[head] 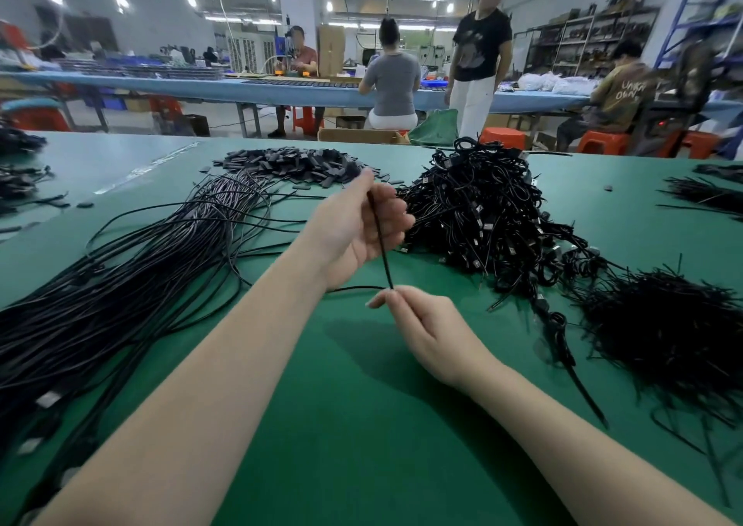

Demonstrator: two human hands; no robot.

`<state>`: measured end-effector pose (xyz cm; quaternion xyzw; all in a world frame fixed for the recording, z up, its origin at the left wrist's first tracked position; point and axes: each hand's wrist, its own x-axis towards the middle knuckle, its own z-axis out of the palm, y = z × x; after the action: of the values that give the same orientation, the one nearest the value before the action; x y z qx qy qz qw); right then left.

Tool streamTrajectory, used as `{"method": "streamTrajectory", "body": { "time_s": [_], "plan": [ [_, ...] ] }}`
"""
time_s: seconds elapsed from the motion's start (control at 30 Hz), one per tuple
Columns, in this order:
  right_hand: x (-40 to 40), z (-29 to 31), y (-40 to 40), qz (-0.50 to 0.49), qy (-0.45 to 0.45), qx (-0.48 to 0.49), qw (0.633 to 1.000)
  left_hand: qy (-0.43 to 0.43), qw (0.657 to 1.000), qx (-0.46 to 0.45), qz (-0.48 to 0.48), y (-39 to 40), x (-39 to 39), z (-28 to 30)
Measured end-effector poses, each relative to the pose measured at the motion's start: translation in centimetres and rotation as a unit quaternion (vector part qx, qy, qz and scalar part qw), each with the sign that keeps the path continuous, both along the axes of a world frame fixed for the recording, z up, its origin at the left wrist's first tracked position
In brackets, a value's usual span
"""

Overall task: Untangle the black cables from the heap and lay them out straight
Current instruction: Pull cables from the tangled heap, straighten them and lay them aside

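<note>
We hold one black cable [381,240] between our two hands above the green counter [362,425]. Our left hand [358,228] is raised, palm turned toward us, fingers curled loosely round the cable's upper part, with the thumb up near its top end. Our right hand [422,324] sits lower and nearer to us, pinching the cable's lower part between thumb and fingertips; from that pinch the cable bends and runs off to the left, close over the counter. Between the hands it runs nearly straight, tilted slightly.

The tangled heap [482,212] of black cables with small plugs stands just right of the left hand, piled high on the counter. To the left lies a long bundle [120,284] of cables laid out roughly parallel, running from the near left edge toward the far middle, with a few loose loops straying from it. Beyond the bundle's far end lies a pile of small flat black pieces [289,162]. At the right, near the heap, is a bristly mass of thin black ties [663,324].

Behind the counter, several people [392,83] sit or stand at a long blue bench [241,89].
</note>
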<state>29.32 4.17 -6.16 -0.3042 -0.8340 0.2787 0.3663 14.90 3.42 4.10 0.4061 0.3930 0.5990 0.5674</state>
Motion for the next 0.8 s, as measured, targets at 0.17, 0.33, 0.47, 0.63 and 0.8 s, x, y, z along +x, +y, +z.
{"method": "streamTrajectory", "body": {
  "time_s": [0.17,0.33,0.47,0.63,0.8],
  "plan": [
    [0.3,0.4,0.9,-0.079,0.081,-0.044,0.993,0.024,0.968,0.003,-0.249,-1.7,-3.6,2.0],
    [0.4,1.8,1.0,-0.129,0.203,-0.023,0.97,0.484,0.821,-0.172,-0.249,-0.9,-2.2,-0.5],
    [-0.8,2.1,-0.3,-0.03,0.185,-0.018,0.982,0.306,0.95,-0.057,-0.036,0.5,-1.1,-1.0],
    [-0.3,0.1,-0.5,0.035,-0.021,-0.053,0.998,-0.097,0.99,0.056,-0.086,-0.9,-3.8,2.6],
    [0.9,1.5,1.5,-0.201,0.092,0.0,0.975,0.351,0.89,-0.028,-0.291,-2.6,-5.4,2.7]
  ]
}}
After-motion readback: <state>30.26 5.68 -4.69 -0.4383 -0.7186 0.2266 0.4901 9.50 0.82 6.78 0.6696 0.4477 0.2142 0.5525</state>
